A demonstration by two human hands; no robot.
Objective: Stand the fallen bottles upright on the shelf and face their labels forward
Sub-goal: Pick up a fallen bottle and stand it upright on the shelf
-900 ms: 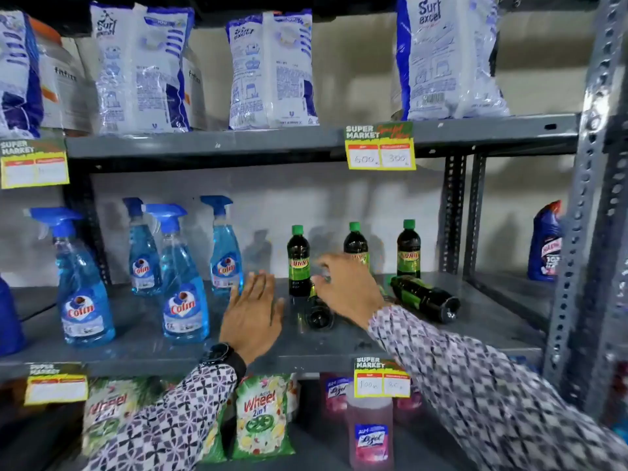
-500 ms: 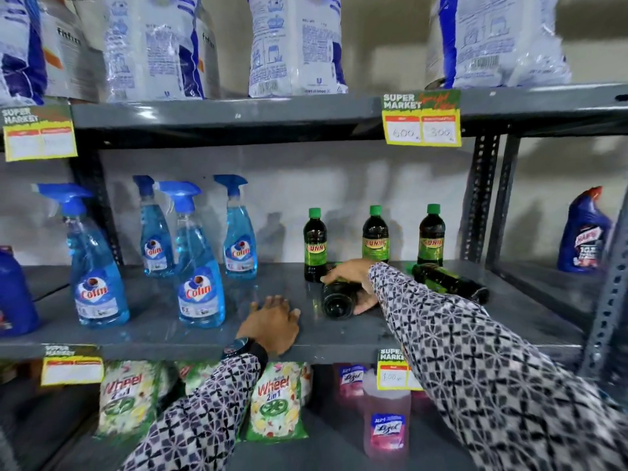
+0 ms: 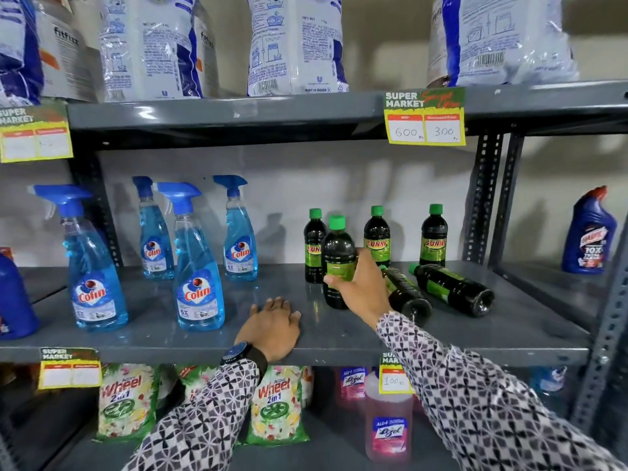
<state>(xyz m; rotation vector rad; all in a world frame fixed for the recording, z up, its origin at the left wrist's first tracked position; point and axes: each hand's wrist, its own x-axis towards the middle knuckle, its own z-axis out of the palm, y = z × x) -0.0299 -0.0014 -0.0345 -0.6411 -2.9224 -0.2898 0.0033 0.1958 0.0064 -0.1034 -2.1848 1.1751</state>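
My right hand (image 3: pixel 360 287) grips a dark green-capped bottle (image 3: pixel 336 256), held upright with its base on the grey middle shelf (image 3: pixel 339 338); its green label faces my palm side. Three more such bottles stand at the back: one (image 3: pixel 313 246) just behind the held one, one (image 3: pixel 377 236) to its right and one (image 3: pixel 433 236) farther right, with "Sunny" labels showing. Two bottles lie on their sides to the right: one (image 3: pixel 406 294) close behind my wrist, one (image 3: pixel 452 289) farther right. My left hand (image 3: pixel 272 326) rests flat on the shelf's front edge, holding nothing.
Several blue Colin spray bottles (image 3: pixel 198 266) stand on the left of the same shelf. Detergent bags (image 3: pixel 295 45) fill the shelf above; Wheel packs (image 3: pixel 275 406) and a pink Lizol bottle (image 3: pixel 389 419) sit below. A blue cleaner bottle (image 3: pixel 589 232) stands on the neighbouring rack, past the steel uprights (image 3: pixel 482 198).
My right hand has raised the fallen bottle it was grasping from lying on its side to standing upright. My left hand has stayed on the shelf edge. The camera has come closer.
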